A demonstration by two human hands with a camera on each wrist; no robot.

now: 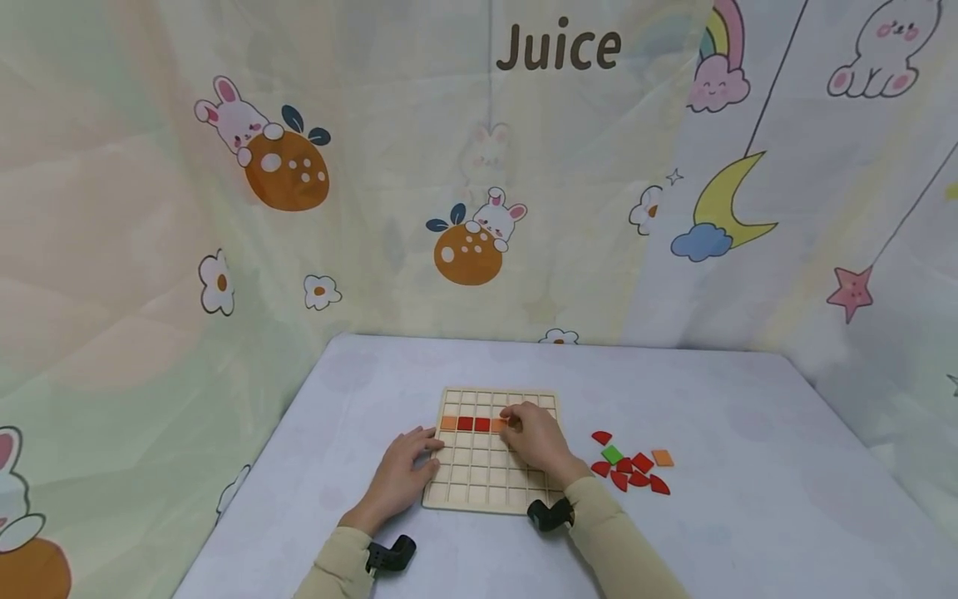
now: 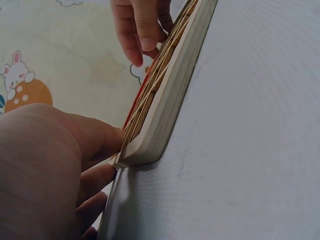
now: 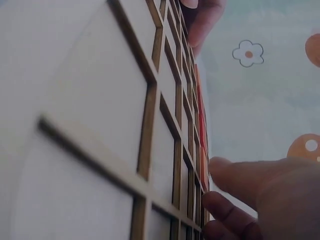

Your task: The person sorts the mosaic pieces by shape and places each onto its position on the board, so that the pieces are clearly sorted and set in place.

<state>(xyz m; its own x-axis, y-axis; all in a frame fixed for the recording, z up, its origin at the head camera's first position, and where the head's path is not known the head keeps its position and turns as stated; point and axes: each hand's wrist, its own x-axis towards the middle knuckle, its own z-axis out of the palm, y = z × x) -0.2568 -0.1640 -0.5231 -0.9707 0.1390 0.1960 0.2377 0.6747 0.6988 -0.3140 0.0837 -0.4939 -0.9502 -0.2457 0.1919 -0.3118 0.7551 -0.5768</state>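
Note:
A square wooden grid board [image 1: 471, 478] lies on the table. One of its rows carries an orange square tile [image 1: 448, 423], two red square tiles [image 1: 466, 424] and a second orange square tile [image 1: 497, 425]. With thumb and fingertips, my right hand [image 1: 539, 437] pinches that second orange tile at its cell; the fingers cover its right part. In the right wrist view, the thumb [image 3: 220, 170] is right at the tile. My left hand [image 1: 404, 470] rests along the board's left edge, fingers relaxed. The left wrist view shows its thumb [image 2: 102, 137] at the board's corner.
Right of the board lie several loose pieces: red quarter-circle pieces [image 1: 659, 485], a green square [image 1: 612, 454], a red square [image 1: 642, 462] and an orange square [image 1: 663, 457]. A printed cloth [image 1: 389, 249] hangs behind the white table [image 1: 748, 499]. Both wrists wear black cameras [image 1: 550, 514].

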